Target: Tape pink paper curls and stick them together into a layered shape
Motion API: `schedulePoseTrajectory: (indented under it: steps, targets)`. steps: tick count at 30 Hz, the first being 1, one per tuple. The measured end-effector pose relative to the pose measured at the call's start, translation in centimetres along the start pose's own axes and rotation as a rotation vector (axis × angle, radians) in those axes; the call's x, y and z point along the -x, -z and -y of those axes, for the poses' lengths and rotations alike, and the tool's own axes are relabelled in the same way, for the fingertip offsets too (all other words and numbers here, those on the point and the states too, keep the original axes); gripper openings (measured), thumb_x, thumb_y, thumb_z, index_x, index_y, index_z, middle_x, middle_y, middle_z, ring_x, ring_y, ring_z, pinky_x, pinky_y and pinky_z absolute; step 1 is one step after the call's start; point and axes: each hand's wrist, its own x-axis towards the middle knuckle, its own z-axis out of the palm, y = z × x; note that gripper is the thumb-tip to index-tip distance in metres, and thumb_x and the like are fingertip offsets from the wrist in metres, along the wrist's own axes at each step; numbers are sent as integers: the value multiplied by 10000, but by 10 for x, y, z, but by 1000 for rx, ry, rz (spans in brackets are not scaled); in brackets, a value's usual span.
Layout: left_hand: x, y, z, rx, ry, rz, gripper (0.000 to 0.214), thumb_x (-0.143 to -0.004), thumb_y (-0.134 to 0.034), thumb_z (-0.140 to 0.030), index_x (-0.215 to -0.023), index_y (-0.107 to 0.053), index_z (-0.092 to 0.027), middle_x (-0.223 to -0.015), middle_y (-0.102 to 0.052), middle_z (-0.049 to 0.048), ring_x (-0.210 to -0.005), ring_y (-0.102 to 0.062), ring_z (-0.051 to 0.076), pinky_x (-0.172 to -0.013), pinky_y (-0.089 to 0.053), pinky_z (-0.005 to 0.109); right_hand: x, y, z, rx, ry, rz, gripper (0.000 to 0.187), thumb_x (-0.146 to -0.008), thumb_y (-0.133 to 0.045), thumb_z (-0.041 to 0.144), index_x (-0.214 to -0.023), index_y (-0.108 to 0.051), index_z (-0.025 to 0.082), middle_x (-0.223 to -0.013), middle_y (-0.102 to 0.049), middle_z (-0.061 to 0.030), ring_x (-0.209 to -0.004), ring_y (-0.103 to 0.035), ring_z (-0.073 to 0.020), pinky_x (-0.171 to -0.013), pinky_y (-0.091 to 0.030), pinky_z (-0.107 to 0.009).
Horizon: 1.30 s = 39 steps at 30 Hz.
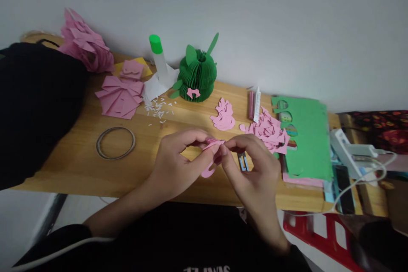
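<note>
Between my hands, over the front of the wooden table, is a pink paper cutout (208, 170) with a curved edge. My left hand (181, 163) pinches it between thumb and fingers. My right hand (251, 163) pinches its right end, thumb and forefinger meeting beside the left fingertips. Beyond the hands lies a small stack of pink paper cutouts (223, 115). A pile of pink paper scraps (269, 131) is to its right. A blue-and-black tool (243, 162), perhaps a cutter, shows partly behind my right hand. Farther back stands a green pleated paper cactus (198, 76) bearing a small pink bow-shaped piece.
At the left are a black bag-like bulk (38, 110), folded pink paper (119, 97), a tape roll (115, 143) and white slivers (157, 108). A green-capped glue bottle (159, 59) stands behind. Rightward are green sheets (307, 136), a white power strip (347, 151) with cable and a phone (345, 189).
</note>
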Motion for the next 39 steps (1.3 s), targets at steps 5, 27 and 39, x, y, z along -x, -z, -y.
schedulePoseTrajectory:
  steps: [5,27,39]
  targets:
    - [0,4,0,-9,7,-42,64,-770,-655,-185,-714,-683,-190,-718,-739,0,-652,-686,131,-621,-554,216,-1,-2,3,-35,3,8,78,-835,-613,92,-815,-622,167,-729,-633,-1,-688,-578,-120,-634,-457,-266]
    - [3,40,8,-27,86,-99,75,-783,-661,-226,-718,-691,-205,-744,-744,0,-671,-679,140,-641,-546,236,-19,-29,21,-58,34,137,82,-835,-645,132,-797,-614,198,-709,-640,13,-668,-589,-130,-638,-472,-277]
    - [3,53,10,-32,96,-101,70,-772,-668,-235,-712,-680,-200,-741,-738,7,-683,-680,147,-650,-547,249,-20,-32,27,-35,80,179,102,-851,-616,105,-835,-625,205,-755,-662,5,-709,-618,-140,-663,-497,-293]
